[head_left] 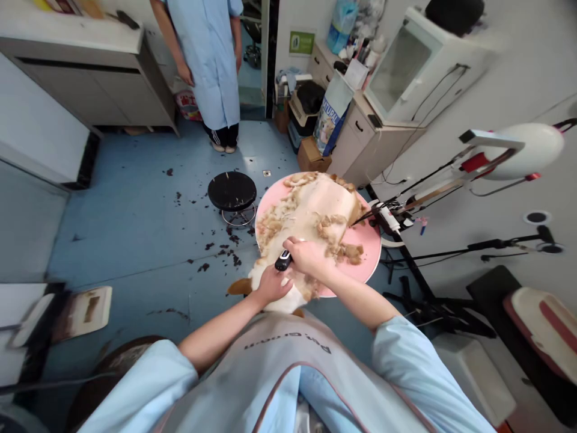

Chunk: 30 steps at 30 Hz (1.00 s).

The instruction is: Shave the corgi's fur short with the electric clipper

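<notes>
Gripping a black, pale-labelled handheld tool (283, 263), probably a clipper, in the right hand (309, 258), with fingers wrapped closely around the handle. Laying the left hand (271, 284) just beside it, on the side nearer the grey cloth apron (293, 346), against a cream-furred, brown-eared dog (324, 201); cannot tell whether gripping fur or merely resting there, with fingertips partly hidden. Finding the dog directly under both hands and stretching away beyond the right one, across a round pink tabletop (370, 248). Judging by the smooth back and loose tan fur tufts (353, 253) to the right of the right hand, trimming the coat, apparently around the head or neck. Calling next for light, shallow strokes clear of the left fingers, and for a steady brace on the dog. Noting little room on the near side, between the left hand and the apron. Offering more room leftward of the left hand, over blue flooring (135, 207) strewn with dark clumps, with a round black-seated stool (232, 190) farther ahead. Needing care well right of the right hand, near a white, rounded lamp-like head (529, 150) on jointed arms.
</notes>
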{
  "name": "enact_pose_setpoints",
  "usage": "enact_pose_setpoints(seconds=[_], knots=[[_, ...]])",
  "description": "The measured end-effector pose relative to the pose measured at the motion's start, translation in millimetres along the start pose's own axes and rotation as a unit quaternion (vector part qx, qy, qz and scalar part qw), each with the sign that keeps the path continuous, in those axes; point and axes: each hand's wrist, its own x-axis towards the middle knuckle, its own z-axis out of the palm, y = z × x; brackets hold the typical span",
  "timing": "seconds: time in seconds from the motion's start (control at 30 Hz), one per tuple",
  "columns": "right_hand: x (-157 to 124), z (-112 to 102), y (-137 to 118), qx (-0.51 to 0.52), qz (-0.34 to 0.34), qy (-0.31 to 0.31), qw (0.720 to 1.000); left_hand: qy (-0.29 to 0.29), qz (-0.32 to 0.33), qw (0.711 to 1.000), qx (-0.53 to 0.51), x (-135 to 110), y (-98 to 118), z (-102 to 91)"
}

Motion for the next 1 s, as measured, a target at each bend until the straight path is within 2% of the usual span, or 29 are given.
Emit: enact_pose_setpoints(seconds=[0.1,0.23,0.33,0.4,0.57,0.63,0.87,0.93,1.0], knots=[[7.9,-2.8,2.9,0.004,0.027,-0.013,1.000,-0.003,0.037,0.999,0.009,31.4,-1.6,-10.4],[41.4,-24.0,34.6,-0.002,0.096,-0.011,0.995,-0.040,0.102,0.994,-0.025,53.1,-6.4,-10.9],[64.2,-42.1,59.1,-0.009,0.126,0.000,0.992,-0.068,0.100,0.992,-0.042,56.7,-8.8,-8.0],[70.7,-50.3,63.9,-0.009,0.134,0.000,0.991,-0.090,0.097,0.990,-0.051,57.8,-8.7,-7.3],[65.4,-53.4,39.5,0.022,0.070,-0.079,0.994,-0.095,0.098,0.987,-0.081,58.3,-6.8,-9.2],[68.4,-52.9,36.3,0.019,0.075,-0.096,0.992,-0.096,0.104,0.986,-0.085,57.1,-6.8,-9.8],[125.7,-70.1,86.4,-0.014,0.170,-0.052,0.984,-0.136,0.109,0.980,-0.096,56.3,-6.0,-12.1],[134.9,-73.8,84.5,-0.027,0.184,-0.051,0.981,-0.140,0.107,0.980,-0.096,56.7,-5.1,-12.5],[134.3,-73.0,69.1,-0.022,0.167,-0.067,0.984,-0.134,0.106,0.980,-0.098,56.4,-4.4,-12.1]])
